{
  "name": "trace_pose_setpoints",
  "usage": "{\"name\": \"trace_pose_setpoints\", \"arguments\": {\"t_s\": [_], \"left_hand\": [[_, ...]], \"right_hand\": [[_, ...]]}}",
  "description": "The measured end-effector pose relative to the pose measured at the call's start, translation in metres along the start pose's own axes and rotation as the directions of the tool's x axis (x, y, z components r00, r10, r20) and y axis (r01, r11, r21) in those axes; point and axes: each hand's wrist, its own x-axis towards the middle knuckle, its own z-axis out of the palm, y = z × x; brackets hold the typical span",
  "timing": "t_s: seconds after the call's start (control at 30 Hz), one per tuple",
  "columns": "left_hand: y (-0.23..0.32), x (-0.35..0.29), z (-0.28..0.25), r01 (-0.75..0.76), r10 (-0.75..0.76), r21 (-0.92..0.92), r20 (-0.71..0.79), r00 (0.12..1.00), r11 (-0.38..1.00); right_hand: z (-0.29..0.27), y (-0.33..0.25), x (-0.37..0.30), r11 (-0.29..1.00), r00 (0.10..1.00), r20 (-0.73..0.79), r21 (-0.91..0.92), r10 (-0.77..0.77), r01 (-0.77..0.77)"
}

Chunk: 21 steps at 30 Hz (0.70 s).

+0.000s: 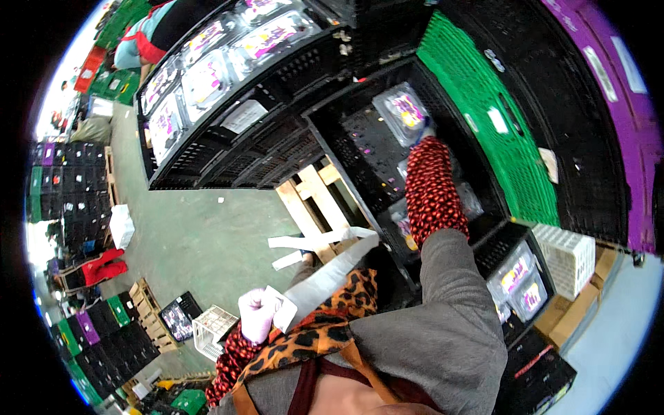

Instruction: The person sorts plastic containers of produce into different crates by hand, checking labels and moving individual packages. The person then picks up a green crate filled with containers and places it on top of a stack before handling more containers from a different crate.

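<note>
My right hand (426, 130) reaches into a black plastic crate (360, 183), its fingers closed at the lower right corner of a clear plastic punnet (401, 111) with a purple and yellow label. Part of the fingers is hidden by the sleeve and the punnet. More clear punnets (470, 200) lie in the crate beside and under my patterned sleeve. Low on the left, my white-gloved left hand (256, 315) is closed on a white paper strip (335, 277). The strip runs up past my apron, and its loose ends hang over a wooden pallet.
Stacked black crates (249, 149) at the upper left hold labelled punnets. A green crate (484, 114) stands along the right side. Below it are a white basket (564, 259) and another crate of punnets (519, 283). A wooden pallet (311, 187) edges the green floor. Another person bends at upper left.
</note>
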Motion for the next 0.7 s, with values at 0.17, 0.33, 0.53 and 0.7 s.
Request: {"name": "trace_pose_setpoints", "arguments": {"t_s": [0.17, 0.33, 0.53, 0.7], "left_hand": [[0.005, 0.002, -0.010, 0.103, -0.110, 0.050, 0.156, 0.982, 0.993], [0.017, 0.011, 0.000, -0.053, 0.043, 0.024, 0.306, 0.951, 0.998], [0.029, 0.025, 0.001, 0.156, -0.145, -0.035, 0.218, 0.965, 0.987], [0.021, 0.043, -0.005, 0.066, -0.047, -0.080, 0.226, 0.973, 0.995]], "right_hand": [[0.003, -0.004, 0.020, 0.919, 0.985, -0.015, -0.364, -0.169, 0.152], [-0.014, 0.005, -0.005, 0.668, 0.869, 0.155, -0.582, -0.469, 0.464], [-0.035, 0.010, -0.034, 0.514, 0.590, 0.327, -0.293, -0.739, 0.806], [-0.015, 0.018, -0.094, 0.569, 0.910, 0.407, 0.767, -0.074, -0.297]]}}
